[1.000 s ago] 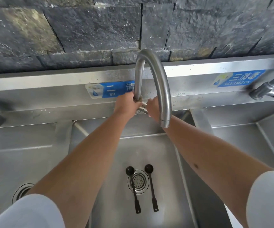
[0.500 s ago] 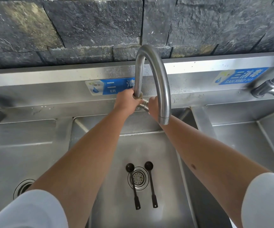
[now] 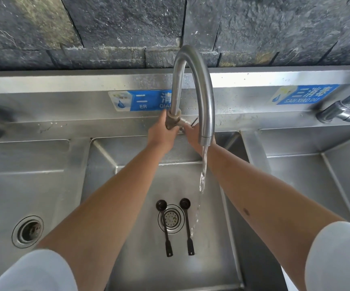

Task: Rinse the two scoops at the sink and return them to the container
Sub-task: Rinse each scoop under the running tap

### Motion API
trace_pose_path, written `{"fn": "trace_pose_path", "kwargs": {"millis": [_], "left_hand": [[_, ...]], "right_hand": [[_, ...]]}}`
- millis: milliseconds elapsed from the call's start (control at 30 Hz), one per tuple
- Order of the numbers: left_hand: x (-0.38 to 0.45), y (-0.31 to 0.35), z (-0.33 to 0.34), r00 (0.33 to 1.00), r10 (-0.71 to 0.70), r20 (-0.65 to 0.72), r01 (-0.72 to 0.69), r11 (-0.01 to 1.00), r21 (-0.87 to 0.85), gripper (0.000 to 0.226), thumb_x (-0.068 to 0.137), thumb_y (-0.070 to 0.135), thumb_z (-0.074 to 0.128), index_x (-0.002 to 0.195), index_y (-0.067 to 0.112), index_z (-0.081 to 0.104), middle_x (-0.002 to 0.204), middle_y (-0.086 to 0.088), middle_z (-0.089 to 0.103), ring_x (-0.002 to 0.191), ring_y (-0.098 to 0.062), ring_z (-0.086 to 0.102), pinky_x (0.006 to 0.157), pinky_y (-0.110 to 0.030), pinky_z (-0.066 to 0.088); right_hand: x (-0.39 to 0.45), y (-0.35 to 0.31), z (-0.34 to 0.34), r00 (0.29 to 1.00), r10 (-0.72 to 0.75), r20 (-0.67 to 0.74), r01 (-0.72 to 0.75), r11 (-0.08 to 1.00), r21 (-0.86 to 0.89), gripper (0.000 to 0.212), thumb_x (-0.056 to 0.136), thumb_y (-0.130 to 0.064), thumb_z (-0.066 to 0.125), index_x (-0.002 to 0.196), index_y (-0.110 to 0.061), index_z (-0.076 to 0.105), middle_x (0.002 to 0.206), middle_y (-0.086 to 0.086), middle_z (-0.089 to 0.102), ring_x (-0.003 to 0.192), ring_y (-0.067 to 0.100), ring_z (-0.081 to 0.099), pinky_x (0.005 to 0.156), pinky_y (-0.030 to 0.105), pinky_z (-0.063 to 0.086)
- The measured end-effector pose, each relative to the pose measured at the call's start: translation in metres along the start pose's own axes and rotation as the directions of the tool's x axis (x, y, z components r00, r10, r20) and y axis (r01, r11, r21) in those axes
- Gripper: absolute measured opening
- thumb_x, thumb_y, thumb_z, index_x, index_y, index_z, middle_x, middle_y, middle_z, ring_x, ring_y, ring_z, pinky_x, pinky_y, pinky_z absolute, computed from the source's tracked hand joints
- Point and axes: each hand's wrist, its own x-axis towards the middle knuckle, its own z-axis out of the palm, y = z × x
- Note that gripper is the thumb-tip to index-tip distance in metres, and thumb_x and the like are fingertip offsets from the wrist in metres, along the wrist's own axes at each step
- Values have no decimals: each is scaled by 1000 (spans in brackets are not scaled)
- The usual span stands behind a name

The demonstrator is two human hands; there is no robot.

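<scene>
Left hand (image 3: 161,133) wrapped round the tap (image 3: 193,91) base to steady it; right hand (image 3: 193,134) at the handle behind the spout (fingers hidden, cannot tell). Water runs. Two scoops (image 3: 176,226) lie below the tap, flanking the drain (image 3: 171,219).

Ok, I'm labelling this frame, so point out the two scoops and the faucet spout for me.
left scoop (image 3: 164,224), head view, on its thin black stem over the drain.
right scoop (image 3: 185,203), head view, on its round bowl.
faucet spout (image 3: 206,114), head view, on the descending tube.

Your head camera looks steeply down from close above the sink (image 3: 190,276), facing the far stone wall (image 3: 106,28).
</scene>
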Motion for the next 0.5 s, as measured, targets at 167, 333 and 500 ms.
{"fn": "trace_pose_path", "kwargs": {"millis": [167, 333, 500], "left_hand": [[-66, -52, 43, 962, -269, 48, 272, 960, -61, 67, 90, 30, 59, 148, 17, 30, 148, -11, 46, 134, -28, 45, 106, -37, 37], [-144, -102, 85, 870, -465, 164, 490, 855, -172, 43, 89, 22, 56, 131, 15, 52, 124, -5, 62, 110, -25, 61, 96, -37, 50], [-190, -136, 118, 833, -455, 314, 514, 847, -138, 23, 88, 2, 41, 71, 0, 57, 65, -13, 49, 56, -18, 41, 40, -18, 28]], "right_hand": [[-59, 65, 24, 994, 66, 87, -61, 996, -60, 24, 93, -28, 51, 83, -9, 63, 66, -1, 54, 58, 14, 56, 42, 20, 43], [-123, 133, 55, 954, 206, 220, -182, 975, -126, 29, 92, -34, 46, 84, -14, 65, 82, 3, 66, 80, 25, 63, 63, 25, 45], [-157, 190, 76, 915, 318, 247, -295, 947, -125, 33, 96, -33, 47, 106, -9, 67, 105, 9, 71, 99, 26, 65, 75, 28, 45]]}}
